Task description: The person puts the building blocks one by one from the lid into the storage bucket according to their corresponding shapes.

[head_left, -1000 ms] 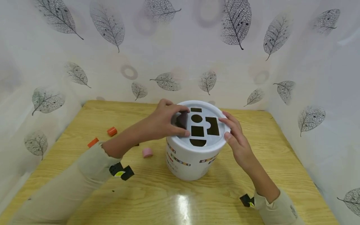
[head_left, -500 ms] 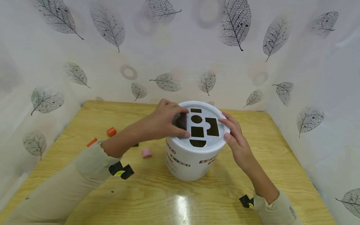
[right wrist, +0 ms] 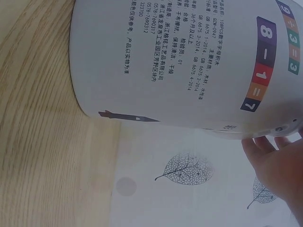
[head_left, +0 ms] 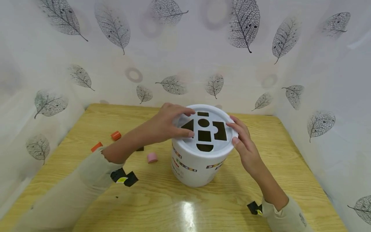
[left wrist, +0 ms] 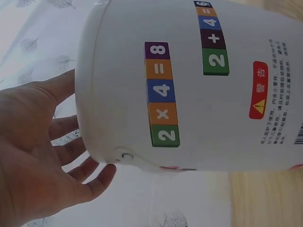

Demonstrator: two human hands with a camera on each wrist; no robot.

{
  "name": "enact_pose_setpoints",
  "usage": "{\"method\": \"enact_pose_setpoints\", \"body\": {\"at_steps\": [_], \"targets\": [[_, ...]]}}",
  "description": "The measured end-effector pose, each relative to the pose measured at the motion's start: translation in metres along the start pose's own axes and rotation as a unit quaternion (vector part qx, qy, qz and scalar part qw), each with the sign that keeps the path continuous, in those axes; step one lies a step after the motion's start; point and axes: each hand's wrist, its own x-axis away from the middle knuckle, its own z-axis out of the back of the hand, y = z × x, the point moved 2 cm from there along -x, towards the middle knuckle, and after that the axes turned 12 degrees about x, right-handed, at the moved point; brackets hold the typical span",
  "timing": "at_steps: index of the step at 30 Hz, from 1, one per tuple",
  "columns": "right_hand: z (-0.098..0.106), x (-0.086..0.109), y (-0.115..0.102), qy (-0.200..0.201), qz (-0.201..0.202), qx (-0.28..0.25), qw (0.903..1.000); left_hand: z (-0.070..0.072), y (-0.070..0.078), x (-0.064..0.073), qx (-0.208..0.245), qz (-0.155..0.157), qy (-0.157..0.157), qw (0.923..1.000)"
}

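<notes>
Head view: L hand [head_left: 166, 125] loose, empty over slotted lid [head_left: 207, 129] of tub [head_left: 197, 174] on desk [head_left: 145, 206], R hand [head_left: 246, 148] gripping rim [head_left: 207, 156], prob. part-done, contents unseen, w/ pink block [head_left: 152, 157], orange pcs [head_left: 116, 135] left out.

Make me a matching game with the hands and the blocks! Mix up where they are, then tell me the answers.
1. left hand
2. right hand
3. pink block
4. orange blocks

A. on the table, between the left forearm and the white bucket
B. by the triangle hole in the lid
C. on the table, beyond the left forearm
D. at the lid's right edge

Right pairs: 1-B, 2-D, 3-A, 4-C
</notes>
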Motion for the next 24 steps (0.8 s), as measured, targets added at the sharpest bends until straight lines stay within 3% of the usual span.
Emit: {"method": "enact_pose_setpoints", "body": {"at_steps": [6,11,18,24], "targets": [[-0.001,0.0,0.0,0.006,0.004,-0.008,0.9999,0.017,-0.015,0.016,0.078,-0.033,0.042,0.9955],[-0.002,0.0,0.0,0.004,0.005,-0.008,0.9999,0.029,-0.036,0.032,0.133,-0.03,0.076,0.9878],[-0.002,0.0,0.0,0.01,-0.001,-0.004,0.9999,0.037,-0.072,0.056,0.166,0.024,0.106,0.9801],[-0.002,0.0,0.0,0.018,-0.005,-0.011,0.9998,0.038,-0.105,0.059,0.166,0.057,0.118,0.9773]]}}
